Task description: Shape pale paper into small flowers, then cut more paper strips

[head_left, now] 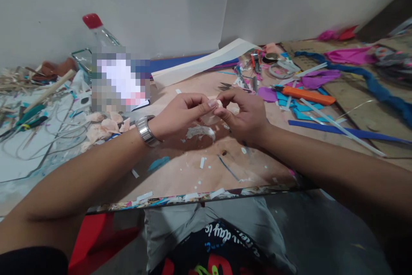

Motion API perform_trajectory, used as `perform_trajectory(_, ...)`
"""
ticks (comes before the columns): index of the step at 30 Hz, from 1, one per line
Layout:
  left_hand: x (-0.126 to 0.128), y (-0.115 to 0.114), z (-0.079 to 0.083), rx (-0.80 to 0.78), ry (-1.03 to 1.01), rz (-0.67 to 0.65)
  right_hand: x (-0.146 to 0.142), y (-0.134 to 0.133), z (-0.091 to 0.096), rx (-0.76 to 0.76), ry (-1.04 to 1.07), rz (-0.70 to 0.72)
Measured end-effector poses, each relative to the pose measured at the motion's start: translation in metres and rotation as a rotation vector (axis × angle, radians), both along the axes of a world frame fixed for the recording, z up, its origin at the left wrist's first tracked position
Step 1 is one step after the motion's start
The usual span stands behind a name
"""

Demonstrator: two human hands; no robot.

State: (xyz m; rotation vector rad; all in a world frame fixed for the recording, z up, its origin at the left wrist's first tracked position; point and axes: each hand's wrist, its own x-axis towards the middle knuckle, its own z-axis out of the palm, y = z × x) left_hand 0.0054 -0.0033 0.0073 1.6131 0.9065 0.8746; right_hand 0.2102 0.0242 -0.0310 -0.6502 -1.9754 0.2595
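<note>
My left hand [178,116] and my right hand [246,114] meet above the middle of the brown board [193,167]. Both pinch a small pale pink piece of paper [216,105] between their fingertips. A silver watch [145,130] is on my left wrist. A crumpled strip of clear tape [201,132] lies on the board just below my hands. Several pale pink paper petals [106,127] lie left of my left wrist.
An orange cutter [305,95] lies right of my hands among blue and purple paper scraps. A red-capped plastic bottle [103,52] stands at the back left. Green-handled pliers [27,118] and wires lie far left. Scissors [227,87] lie behind my hands. A white wall backs the table.
</note>
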Motion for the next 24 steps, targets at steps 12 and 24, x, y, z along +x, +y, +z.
perform_trajectory(12,0.0000,-0.0005,-0.0010,-0.065,-0.060,-0.032,0.0000,0.0002,-0.0006,0.011,0.023,0.019)
perform_trajectory(24,0.0011,0.0007,0.0000,-0.214,-0.183,0.003,0.0005,-0.0008,-0.0003,-0.011,0.036,0.026)
